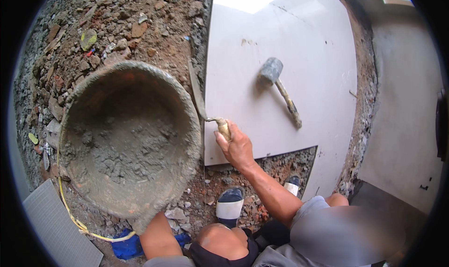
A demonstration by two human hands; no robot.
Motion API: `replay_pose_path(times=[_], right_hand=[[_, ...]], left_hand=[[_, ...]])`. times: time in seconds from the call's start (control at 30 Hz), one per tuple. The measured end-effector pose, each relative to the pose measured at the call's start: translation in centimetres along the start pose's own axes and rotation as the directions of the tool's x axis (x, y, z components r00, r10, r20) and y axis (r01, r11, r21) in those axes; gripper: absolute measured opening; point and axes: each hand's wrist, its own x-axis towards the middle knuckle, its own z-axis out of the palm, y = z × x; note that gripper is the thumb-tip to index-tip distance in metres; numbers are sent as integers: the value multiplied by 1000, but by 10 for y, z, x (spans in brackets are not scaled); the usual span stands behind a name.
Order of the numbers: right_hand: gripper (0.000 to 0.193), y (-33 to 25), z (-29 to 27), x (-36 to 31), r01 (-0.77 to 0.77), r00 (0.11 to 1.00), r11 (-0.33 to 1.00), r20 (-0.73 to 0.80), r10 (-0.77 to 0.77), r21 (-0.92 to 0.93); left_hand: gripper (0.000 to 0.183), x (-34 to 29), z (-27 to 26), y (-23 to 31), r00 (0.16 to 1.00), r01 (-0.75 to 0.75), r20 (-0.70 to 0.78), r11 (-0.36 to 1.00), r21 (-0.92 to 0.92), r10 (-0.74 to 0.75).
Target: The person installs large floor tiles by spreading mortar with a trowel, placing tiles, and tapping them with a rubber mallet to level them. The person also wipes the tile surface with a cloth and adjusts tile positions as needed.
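- Mortar pan (128, 140): round, deep, crusted basin, tilted toward the camera over rubble ground (117, 28); lies to the left of the laid tile; its lower rim is lifted at the person's left forearm
- Contents: wet grey mortar (126, 150) heaped in the lower half of the pan; judged heavy, clinging, slow to slide; the load likely shifts as the pan tips
- Handling of the pan: judged stiff, weighty, gritty on the rim; best held under the rim from below, where the left arm meets it
- Left hand (148, 222): hidden beneath the pan's lower edge; only the forearm shows; the grip cannot be told, though the pan appears to rest on it
- Trowel (199, 96): long narrow blade, mortar-smeared, lying along the seam between pan rim and tile edge; cranked metal neck, pale wooden handle
- Handling of the trowel: judged light, rigid, thin at the edge; taken by the handle only
- Right hand (237, 147): fingers closed firmly round the trowel handle, blade pointing away from the body
- Floor tile (304, 42): large, pale, smooth, laid flat to the right of the pan; judged brittle at corners
- Rubber mallet (280, 91): dark head, worn wooden shaft, lying loose on the tile, well apart from both hands
- Grey slab (58, 227): ribbed, lower left, beside a yellow cord (75, 220)
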Motion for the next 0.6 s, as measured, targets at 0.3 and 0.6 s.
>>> replay_pose_path(times=[0.3,0.6], right_hand=[[46,36,18,-115,14,993,994,115,-27,112],[47,68,16,-211,139,932,971,306,-194,193]], left_hand=[[37,37,19,16,997,-59,-49,997,43,61],[40,54,26,20,995,-87,-37,989,121,92]])
